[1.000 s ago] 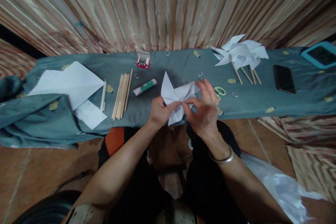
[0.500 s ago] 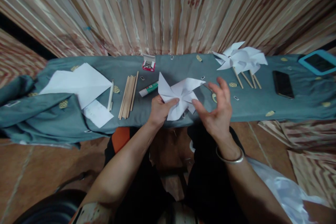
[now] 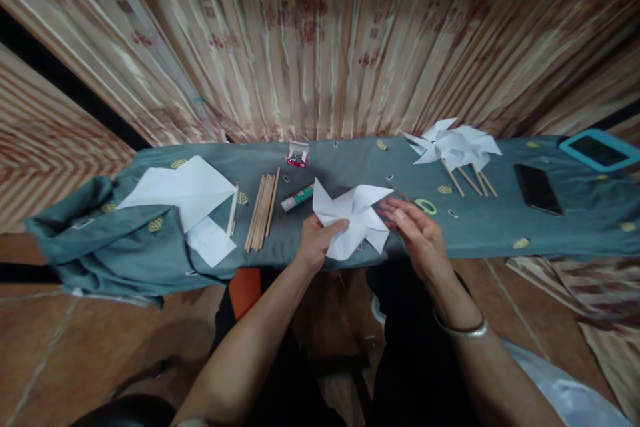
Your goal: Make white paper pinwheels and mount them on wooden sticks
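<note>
My left hand [image 3: 316,244] pinches a white paper pinwheel [image 3: 353,219] near its centre, thumb on top, holding it over the front edge of the cloth-covered table [image 3: 500,227]. To the right of the pinwheel, my right hand [image 3: 419,235] lies with fingers stretched out and nothing in it, fingertips close to the paper's right blade. A silver bangle sits on my right wrist. Just behind my right hand lie green-handled scissors [image 3: 425,205].
On the teal cloth: a bundle of wooden sticks [image 3: 262,210], a glue stick [image 3: 297,197], a small red box of pins [image 3: 297,157], white paper sheets [image 3: 183,195], finished pinwheels on sticks [image 3: 455,147], a black phone [image 3: 537,188], a teal-cased tablet [image 3: 597,149]. A striped curtain hangs behind.
My right hand let go of the pinwheel's centre, opened and moved right. The left hand keeps the pinwheel. The view tilted, so the table sits lower in the frame.
</note>
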Tool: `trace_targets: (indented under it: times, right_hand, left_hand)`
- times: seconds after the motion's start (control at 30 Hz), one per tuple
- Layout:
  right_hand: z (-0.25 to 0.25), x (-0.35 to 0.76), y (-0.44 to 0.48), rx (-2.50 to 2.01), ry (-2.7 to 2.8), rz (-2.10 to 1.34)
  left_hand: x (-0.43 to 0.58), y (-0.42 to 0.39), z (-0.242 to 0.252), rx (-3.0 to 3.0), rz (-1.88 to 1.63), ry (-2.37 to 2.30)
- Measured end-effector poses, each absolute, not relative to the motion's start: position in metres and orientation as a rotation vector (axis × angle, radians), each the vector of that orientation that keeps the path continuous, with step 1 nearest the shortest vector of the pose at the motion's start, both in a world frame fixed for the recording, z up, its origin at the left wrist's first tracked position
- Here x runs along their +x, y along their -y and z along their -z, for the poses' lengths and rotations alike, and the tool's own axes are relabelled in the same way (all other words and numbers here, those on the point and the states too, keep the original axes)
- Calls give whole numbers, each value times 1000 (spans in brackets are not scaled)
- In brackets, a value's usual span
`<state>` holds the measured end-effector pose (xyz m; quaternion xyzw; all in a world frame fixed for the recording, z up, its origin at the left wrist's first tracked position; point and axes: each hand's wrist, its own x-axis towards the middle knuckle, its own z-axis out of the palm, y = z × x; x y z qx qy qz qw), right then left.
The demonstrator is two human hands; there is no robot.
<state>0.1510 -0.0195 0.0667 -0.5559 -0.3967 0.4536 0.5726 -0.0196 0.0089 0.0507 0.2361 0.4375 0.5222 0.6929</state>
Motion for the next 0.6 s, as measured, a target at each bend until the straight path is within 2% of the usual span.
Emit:
trace_targets:
  times: [0.23,0.47,0.6]
  right_hand:
    - [-57,157,3,-1371,1032,-859]
    - [-83,134,-47,-1418,2020,-519]
    - [-100,97,-105,-1409,2323,-286]
  left_hand:
    - [-30,-18,-51,504,-1267,-940]
    - [-77,-52,-62,482,-1668,-975]
    - [-100,-61,-67,429,-1797,-1021]
